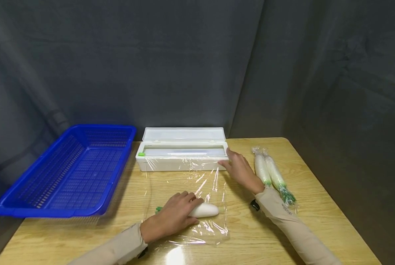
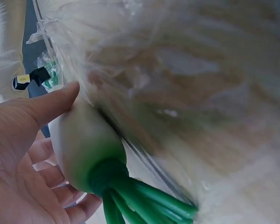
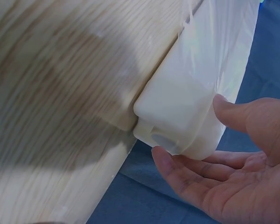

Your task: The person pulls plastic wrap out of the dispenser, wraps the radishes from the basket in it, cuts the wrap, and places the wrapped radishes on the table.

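A white radish (image 1: 205,210) with green stems (image 2: 151,207) lies sideways on a sheet of clear cling film (image 1: 200,184). My left hand (image 1: 175,215) grips it from above, thumb along one side and fingers curled round the other. The film stretches forward from the front edge of a white cling film dispenser (image 1: 181,164), whose lid (image 1: 184,134) stands raised at the back. At the dispenser's right end, my right hand (image 1: 240,170) holds the corner, thumb on the front and fingers against the end face, as the right wrist view shows.
A blue plastic basket (image 1: 65,212) stands on the left of the wooden table (image 1: 263,235). Two wrapped white radishes (image 1: 274,173) with green tops lie to the right, beyond my right forearm. Dark grey curtains (image 1: 151,66) hang behind the table and along its sides.
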Available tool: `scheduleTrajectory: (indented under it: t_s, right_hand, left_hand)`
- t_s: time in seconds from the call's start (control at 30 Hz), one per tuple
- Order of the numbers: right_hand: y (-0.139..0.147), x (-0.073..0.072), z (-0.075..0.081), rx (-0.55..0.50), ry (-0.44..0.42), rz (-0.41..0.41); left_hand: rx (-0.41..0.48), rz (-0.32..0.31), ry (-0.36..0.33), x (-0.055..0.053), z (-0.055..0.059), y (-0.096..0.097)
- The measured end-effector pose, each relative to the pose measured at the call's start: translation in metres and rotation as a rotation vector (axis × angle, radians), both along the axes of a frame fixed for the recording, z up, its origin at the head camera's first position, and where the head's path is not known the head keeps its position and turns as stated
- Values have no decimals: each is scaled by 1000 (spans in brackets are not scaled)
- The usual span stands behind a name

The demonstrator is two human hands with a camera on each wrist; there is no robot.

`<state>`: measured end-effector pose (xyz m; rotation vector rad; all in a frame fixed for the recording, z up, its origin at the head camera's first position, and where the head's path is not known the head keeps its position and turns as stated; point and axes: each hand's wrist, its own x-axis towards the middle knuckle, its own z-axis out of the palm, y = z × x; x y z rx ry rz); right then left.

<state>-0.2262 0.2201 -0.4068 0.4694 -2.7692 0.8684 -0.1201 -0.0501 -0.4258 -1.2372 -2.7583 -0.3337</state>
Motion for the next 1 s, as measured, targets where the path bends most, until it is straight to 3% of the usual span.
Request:
scheduleTrajectory:
  t_s: [0.3,0.5,0.7,1.0]
  right_hand:
    - [0,0,3,5,-29,1]
    - [1,1,4,-7,-57,7]
    - [3,3,4,0,-68,22]
    - [2,15,13,70,-308,38]
  left_hand:
    - [-18,28,36,2,-1,-6]
    - [63,28,51,6,-1,-18]
    - [134,-15,91,12,4,-43]
    - [248,-128,201,15,2,-77]
